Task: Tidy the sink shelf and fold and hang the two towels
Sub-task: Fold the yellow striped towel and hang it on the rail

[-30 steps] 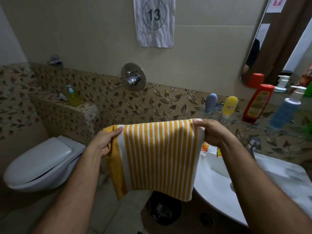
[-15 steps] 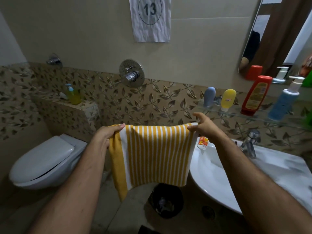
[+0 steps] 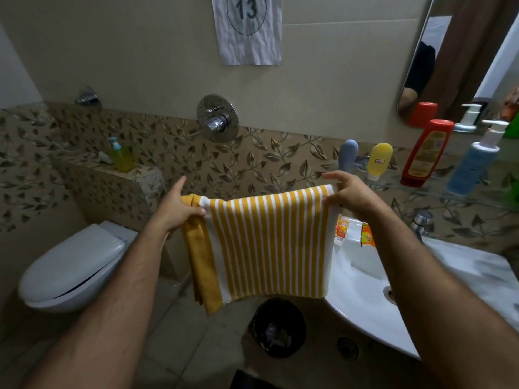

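Observation:
A folded yellow-and-white striped towel hangs in front of the leaf-patterned wall, stretched between both hands. My left hand pinches its top left corner, thumb on the front. My right hand pinches the top right corner, fingers spread over the edge. Whatever the towel hangs over is hidden behind it. On the glass sink shelf stand a grey-blue tube, a yellow tube, a red bottle and a blue pump bottle.
A white sink with a chrome tap lies at the right, two small orange packets on its rim. A toilet is at the left, a black bin on the floor below the towel. A chrome wall valve sits above.
Both hands have carried the towel forward, closer to the wall, and lowered it slightly. The fingers have shifted over its top edge.

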Tool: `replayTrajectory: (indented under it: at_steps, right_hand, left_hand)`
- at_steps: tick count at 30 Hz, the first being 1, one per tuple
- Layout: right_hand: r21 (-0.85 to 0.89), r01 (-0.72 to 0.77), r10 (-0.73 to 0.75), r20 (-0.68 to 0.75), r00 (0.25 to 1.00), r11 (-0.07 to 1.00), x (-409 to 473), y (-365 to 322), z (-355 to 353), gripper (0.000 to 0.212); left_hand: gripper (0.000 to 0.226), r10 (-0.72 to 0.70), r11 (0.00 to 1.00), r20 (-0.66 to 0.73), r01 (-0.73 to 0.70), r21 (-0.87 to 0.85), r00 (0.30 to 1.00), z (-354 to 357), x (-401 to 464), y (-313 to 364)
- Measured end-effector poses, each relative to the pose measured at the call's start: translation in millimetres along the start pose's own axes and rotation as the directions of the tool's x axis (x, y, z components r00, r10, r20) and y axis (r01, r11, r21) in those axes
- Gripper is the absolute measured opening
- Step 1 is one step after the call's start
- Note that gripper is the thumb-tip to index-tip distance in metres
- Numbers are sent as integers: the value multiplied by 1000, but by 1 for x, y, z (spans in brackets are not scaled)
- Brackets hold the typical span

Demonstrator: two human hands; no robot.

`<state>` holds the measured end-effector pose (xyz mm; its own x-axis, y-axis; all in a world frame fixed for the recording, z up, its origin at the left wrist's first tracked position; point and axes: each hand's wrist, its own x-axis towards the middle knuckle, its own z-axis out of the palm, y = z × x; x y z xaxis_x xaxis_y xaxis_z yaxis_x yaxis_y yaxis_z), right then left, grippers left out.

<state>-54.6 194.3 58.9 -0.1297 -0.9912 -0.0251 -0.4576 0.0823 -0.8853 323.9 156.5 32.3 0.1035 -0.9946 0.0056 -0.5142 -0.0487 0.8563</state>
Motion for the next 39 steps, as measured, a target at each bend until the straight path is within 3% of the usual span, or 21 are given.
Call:
replayTrajectory:
  at_steps: [2,7,15,24,27,30,33,36,39]
  right_hand:
    - [-173,46,-61,-84,995,984,1,-2,2,56]
    - [-357,134,-218,-204,954,924,1,1,10,23]
    - [-498,200,-367,-265,892,844,-12,-5,10,16]
    - [-583,187,-449,-344,825,791,-20,-16,-3,13]
    - [-627,164,-465,-352,812,761,-18,-21,-15,14]
    - [-512,194,-414,-359,836,837,-13,-24,-30,9]
    - [-81,282,-293,-279,914,956,-18,-27,-48,3]
    - [358,269,-227,-157,961,894,-23,-29,-60,12]
    - [423,271,-222,-162,962,865,-25,-33,-63,12]
  left_hand:
    - [99,15,999,-41,-13,35,999,0,1,7]
    - [82,-28,985,-119,48,166,992,4,2,22]
    - [31,26,961,-91,1,278,996,0,9,26]
    - [19,45,968,-118,-14,252,992,5,13,24]
    - [15,110,961,-149,-66,270,983,1,11,29]
    - [12,237,950,-138,-200,238,962,-4,10,37]
    - [8,279,958,-70,-282,-43,958,-5,1,49]
    - [15,233,906,-62,-240,-350,970,-2,-4,55]
    - [19,200,842,-51,-198,-502,979,4,-7,61]
